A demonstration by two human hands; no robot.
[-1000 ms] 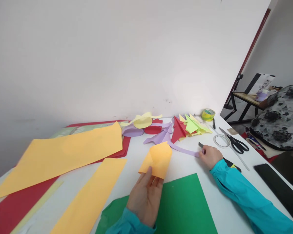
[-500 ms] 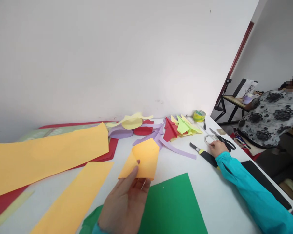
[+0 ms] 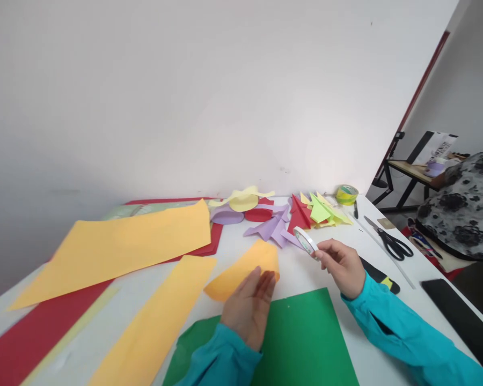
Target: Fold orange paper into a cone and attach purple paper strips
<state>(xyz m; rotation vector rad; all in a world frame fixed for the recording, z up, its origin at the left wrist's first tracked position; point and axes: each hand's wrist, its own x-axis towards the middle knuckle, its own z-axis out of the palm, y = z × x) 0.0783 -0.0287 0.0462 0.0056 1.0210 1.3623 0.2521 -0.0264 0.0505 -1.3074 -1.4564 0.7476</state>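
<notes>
While you hold two things at once, let the pressure be light

Because the curled orange sheet of smooth paper (image 3: 241, 273) looks soft in shape, you should support it more than squeeze it. It is just beyond the far edge of the large green sheet of paper (image 3: 306, 332), toward the left part of this edge. Your left hand (image 3: 247, 308) is half closed at its near rim, with the thumb on the side facing you and the fingers bent. How strongly they press, one cannot tell. A hard thumb could make a crease, so share the contact between several fingers.

Your right hand (image 3: 342, 268) is beyond the far right corner of the green sheet, and it pinches the narrow white ring-shaped roll (image 3: 306, 240), which looks like tape, between thumb and forefinger. Roll and orange paper are apart. This hold at the rim is good, because the opposite side is free. Please mind the lilac paper strip (image 3: 292, 239), which, seen from the green sheet, lies behind the roll; a dropped wrist could push it.
</notes>
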